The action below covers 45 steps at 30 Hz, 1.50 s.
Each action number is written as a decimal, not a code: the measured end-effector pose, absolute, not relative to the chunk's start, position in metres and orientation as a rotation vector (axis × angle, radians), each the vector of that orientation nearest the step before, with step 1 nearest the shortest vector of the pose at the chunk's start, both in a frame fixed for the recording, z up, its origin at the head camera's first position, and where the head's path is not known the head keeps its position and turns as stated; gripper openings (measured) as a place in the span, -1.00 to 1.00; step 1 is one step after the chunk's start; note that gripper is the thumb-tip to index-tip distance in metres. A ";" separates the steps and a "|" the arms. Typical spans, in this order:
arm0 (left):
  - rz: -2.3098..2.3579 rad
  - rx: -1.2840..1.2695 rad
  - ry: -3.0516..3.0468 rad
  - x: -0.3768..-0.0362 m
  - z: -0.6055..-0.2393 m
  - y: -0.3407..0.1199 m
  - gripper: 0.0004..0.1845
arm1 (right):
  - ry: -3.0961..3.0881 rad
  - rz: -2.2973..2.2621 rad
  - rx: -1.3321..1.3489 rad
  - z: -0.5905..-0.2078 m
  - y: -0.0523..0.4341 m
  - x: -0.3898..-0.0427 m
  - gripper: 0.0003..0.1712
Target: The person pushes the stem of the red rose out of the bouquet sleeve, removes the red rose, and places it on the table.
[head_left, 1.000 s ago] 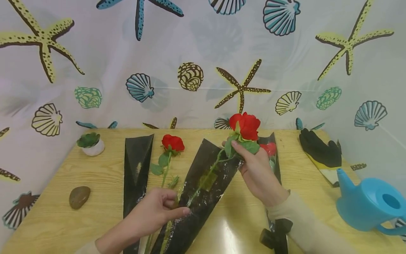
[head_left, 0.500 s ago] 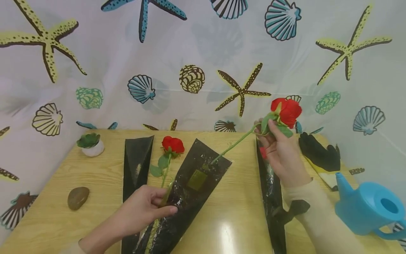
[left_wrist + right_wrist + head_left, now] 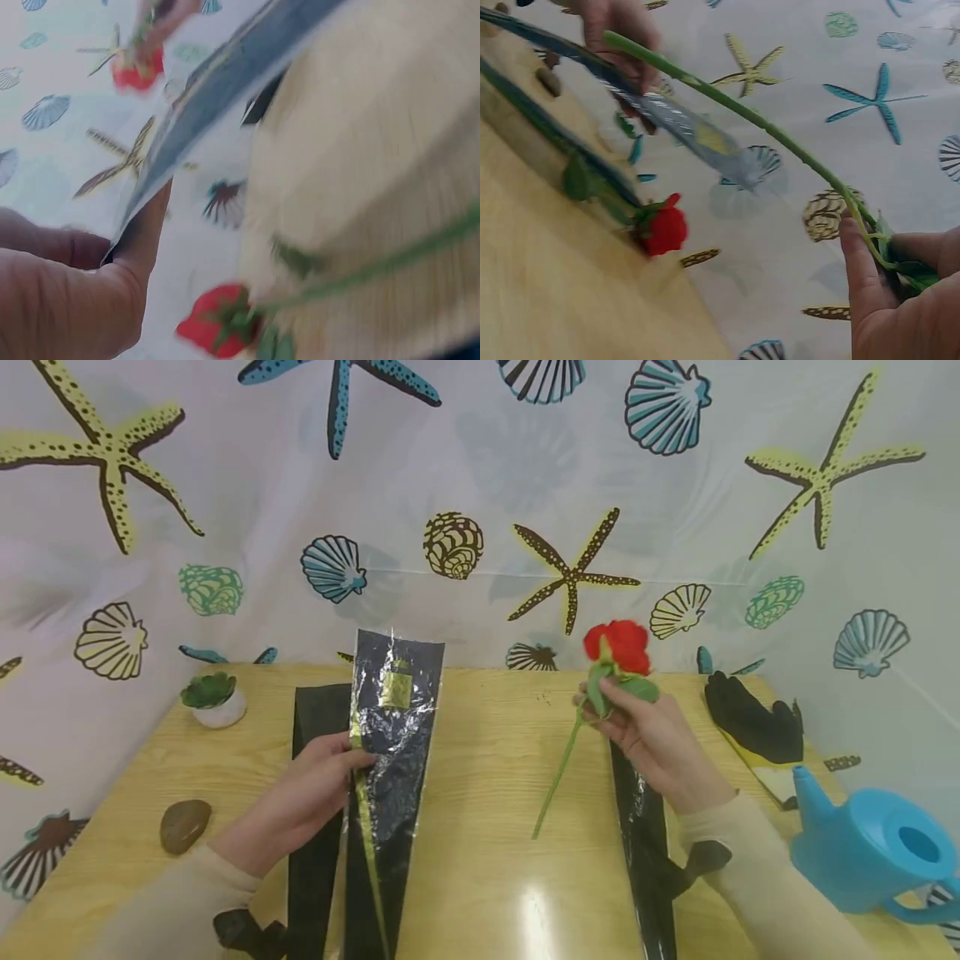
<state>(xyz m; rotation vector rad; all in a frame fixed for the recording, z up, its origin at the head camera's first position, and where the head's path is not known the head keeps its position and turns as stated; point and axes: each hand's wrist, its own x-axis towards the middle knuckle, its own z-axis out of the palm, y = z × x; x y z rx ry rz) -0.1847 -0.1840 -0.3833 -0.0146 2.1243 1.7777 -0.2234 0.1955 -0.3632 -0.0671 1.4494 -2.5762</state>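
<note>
My left hand (image 3: 300,793) pinches the side edge of a flat flower sleeve (image 3: 393,793), black with a shiny front and a gold label, held raised and nearly upright. Thumb and fingers lie on either side of its edge in the left wrist view. Under the bloom, my right hand (image 3: 660,743) holds an artificial red rose (image 3: 628,647) by its stem and leaves. Its bare green stem (image 3: 780,135) slants down and left, apart from the sleeve. A second red rose (image 3: 664,231) lies on the table, hidden behind the sleeve in the head view.
Another black sleeve (image 3: 315,860) lies left of the raised one. A further black sleeve (image 3: 641,835) lies under the right forearm. Around the wooden table stand a potted succulent (image 3: 213,700), a brown stone (image 3: 185,825), a work glove (image 3: 757,727) and a blue watering can (image 3: 862,847).
The right hand has drawn the rose out of the sleeve, up and right, then back left and slightly down. The left hand has lifted the sleeve and turned it more upright, moving away from me.
</note>
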 end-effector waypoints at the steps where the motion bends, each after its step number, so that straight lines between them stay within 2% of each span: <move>1: 1.810 -0.027 2.070 -0.187 -0.386 -0.177 -0.87 | 1.518 -2.473 -0.059 -0.372 0.190 -0.223 -0.53; 5: 1.871 -0.064 1.979 -0.197 -0.400 -0.147 -0.87 | 1.686 -2.173 -0.019 -0.403 0.172 -0.218 -0.58; 10: 1.993 -0.085 1.852 -0.211 -0.424 -0.118 -0.54 | 1.735 -2.046 0.013 -0.427 0.165 -0.216 -0.69; 15: 2.048 -0.177 1.786 -0.223 -0.442 -0.099 -0.49 | 1.713 -2.042 0.050 -0.441 0.164 -0.217 -0.70; 22: 2.058 -0.161 1.616 -0.231 -0.453 -0.084 -0.69 | 1.695 -2.035 0.111 -0.455 0.163 -0.217 -0.76; 28: 2.073 -0.164 1.561 -0.232 -0.454 -0.082 -0.63 | 1.685 -2.003 0.096 -0.460 0.161 -0.215 -0.66; 35: 1.998 -0.129 1.642 -0.224 -0.446 -0.080 -0.67 | 1.690 -1.963 0.091 -0.465 0.158 -0.210 -0.63; 39: 1.970 -0.132 1.697 -0.217 -0.439 -0.077 -0.45 | 1.810 -1.889 0.066 -0.462 0.161 -0.208 -0.55; 43: 1.916 -0.140 1.776 -0.212 -0.431 -0.076 -0.16 | 1.997 -1.786 0.067 -0.453 0.167 -0.205 -0.37; 45: 1.866 -0.132 1.825 -0.209 -0.425 -0.078 -0.12 | 2.085 -1.731 0.060 -0.447 0.172 -0.203 -0.29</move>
